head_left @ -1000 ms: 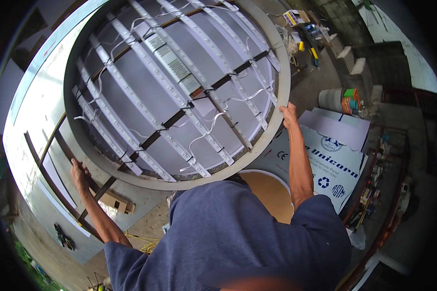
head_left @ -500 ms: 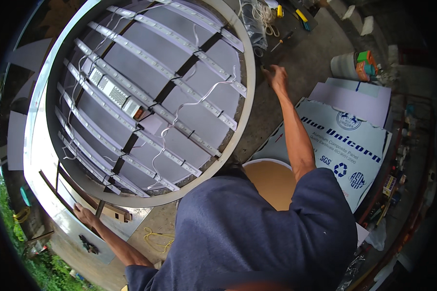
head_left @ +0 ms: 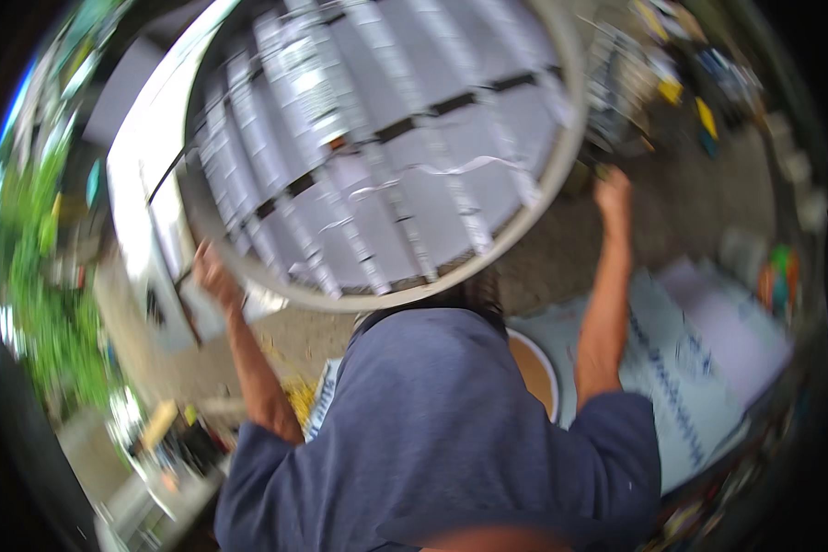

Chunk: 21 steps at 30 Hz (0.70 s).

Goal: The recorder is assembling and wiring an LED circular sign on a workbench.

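Note:
In front of me a round light box (head_left: 515, 230) stands with its open side showing, a grey rim around rows of white LED strips (head_left: 457, 184). A perforated metal power supply (head_left: 311, 87) sits among the strips, and loose white wires cross them. My left hand (head_left: 217, 276) is beside the lower left of the rim, next to a thin dark bar; motion blur hides what its fingers do. To the right of the box my right hand (head_left: 614, 193) is closed, with a small dark thing at its fingertips that I cannot make out.
Blue-white panel sheets (head_left: 667, 368) lie at the right, beside a round tan disc (head_left: 532, 373) with a white edge. Blurred tools with yellow handles (head_left: 706, 120) lie at the upper right. A colourful container (head_left: 779, 281) stands by the sheets. Green plants (head_left: 41, 276) show at the left.
My view has swung, so the light box appears higher and further right. My left hand now appears closer to the rim. My right hand stays right of the box.

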Each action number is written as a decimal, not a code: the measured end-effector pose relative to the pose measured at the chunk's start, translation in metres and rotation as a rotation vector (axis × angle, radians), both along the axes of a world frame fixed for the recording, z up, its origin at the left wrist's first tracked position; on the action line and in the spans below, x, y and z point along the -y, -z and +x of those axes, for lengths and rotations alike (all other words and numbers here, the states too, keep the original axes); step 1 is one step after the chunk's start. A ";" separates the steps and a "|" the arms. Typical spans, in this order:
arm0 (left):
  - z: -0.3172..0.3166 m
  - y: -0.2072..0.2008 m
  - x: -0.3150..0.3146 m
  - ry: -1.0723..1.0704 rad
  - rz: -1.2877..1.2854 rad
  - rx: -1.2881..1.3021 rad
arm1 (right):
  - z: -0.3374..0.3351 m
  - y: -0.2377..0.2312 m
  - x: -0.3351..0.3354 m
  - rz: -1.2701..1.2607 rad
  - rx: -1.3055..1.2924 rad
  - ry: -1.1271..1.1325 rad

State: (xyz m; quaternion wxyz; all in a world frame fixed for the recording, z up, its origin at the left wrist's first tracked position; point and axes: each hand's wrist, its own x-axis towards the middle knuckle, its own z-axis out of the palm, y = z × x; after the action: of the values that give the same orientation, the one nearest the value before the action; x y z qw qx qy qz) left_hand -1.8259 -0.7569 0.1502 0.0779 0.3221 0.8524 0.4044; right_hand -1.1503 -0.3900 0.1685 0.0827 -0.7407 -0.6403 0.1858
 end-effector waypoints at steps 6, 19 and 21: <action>0.035 -0.045 -0.057 -0.239 0.020 0.257 | -0.003 -0.095 0.000 -0.412 -0.397 0.159; -0.063 -0.021 -0.101 0.084 0.373 0.637 | -0.151 -0.172 0.097 -0.068 -1.078 -0.204; -0.051 -0.043 -0.103 0.350 0.344 0.739 | -0.272 -0.164 0.124 -0.314 -1.579 0.036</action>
State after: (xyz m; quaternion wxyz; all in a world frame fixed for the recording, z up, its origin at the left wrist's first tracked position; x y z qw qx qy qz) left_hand -1.8773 -0.6535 0.1937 0.3900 0.3036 0.6202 0.6092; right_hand -1.4224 -0.5138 0.3322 0.4088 -0.4040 -0.3475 0.7409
